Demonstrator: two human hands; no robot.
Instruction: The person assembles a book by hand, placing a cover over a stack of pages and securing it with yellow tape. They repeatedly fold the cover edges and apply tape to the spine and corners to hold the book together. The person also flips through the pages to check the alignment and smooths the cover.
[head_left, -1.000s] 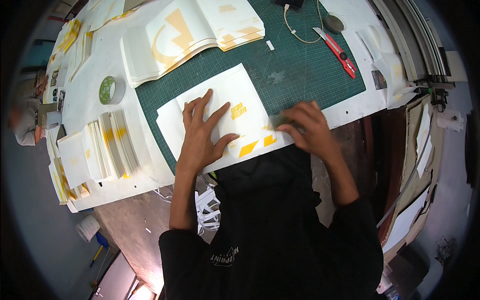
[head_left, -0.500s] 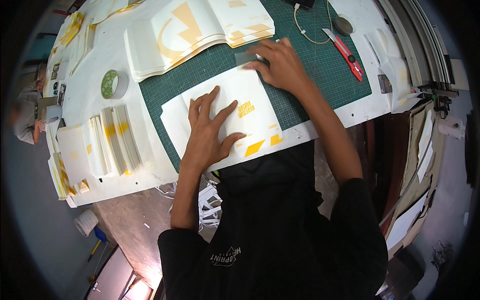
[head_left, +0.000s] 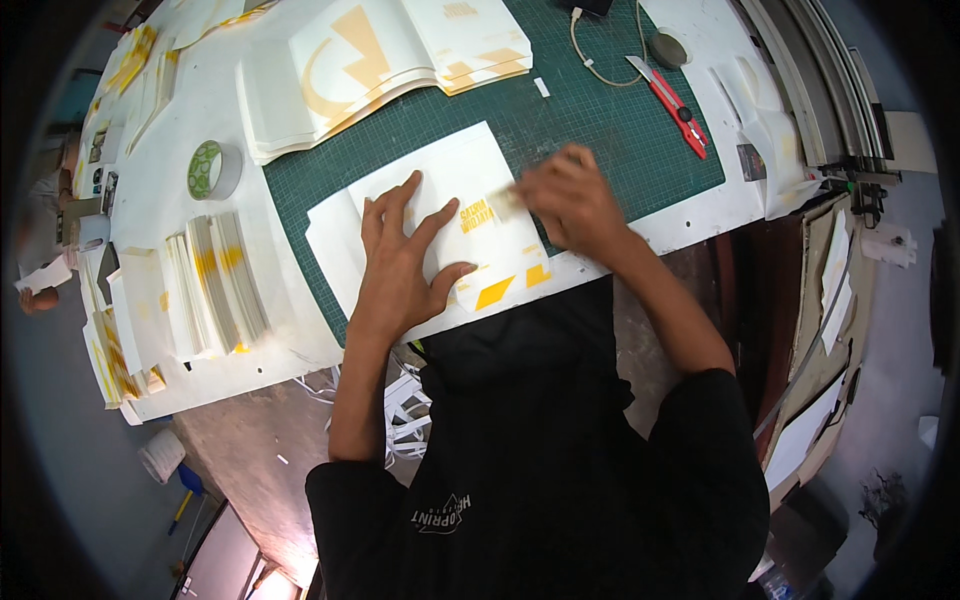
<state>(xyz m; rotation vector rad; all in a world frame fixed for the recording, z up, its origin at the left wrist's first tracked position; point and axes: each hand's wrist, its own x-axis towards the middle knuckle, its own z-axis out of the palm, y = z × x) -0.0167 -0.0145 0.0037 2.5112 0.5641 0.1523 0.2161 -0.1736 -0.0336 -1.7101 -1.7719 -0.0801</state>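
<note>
A white printed paper sheet (head_left: 430,170) with yellow print lies folded at its left part on the green cutting mat (head_left: 640,150), reaching the table's near edge. My left hand (head_left: 400,250) presses on it, fingers spread. Over the sheet's right edge is my right hand (head_left: 578,205), blurred by motion, its fingers closed on a small flat pale piece (head_left: 508,204) that touches or hovers just above the paper; its exact kind is unclear. Beyond lies a stack of similar printed sheets (head_left: 400,50), opened out.
A red cutter knife (head_left: 675,112), a cable (head_left: 585,60), a round grey object (head_left: 667,49) and a small white strip (head_left: 542,87) lie toward the far right. On the left are a tape roll (head_left: 214,170) and upright folded sheets (head_left: 220,285). Another person's hand (head_left: 40,299) shows far left.
My right hand has come nearer, from the sheet's far right corner to beside its print, with the flat piece. My left hand stays spread on the paper. The white strip is now uncovered.
</note>
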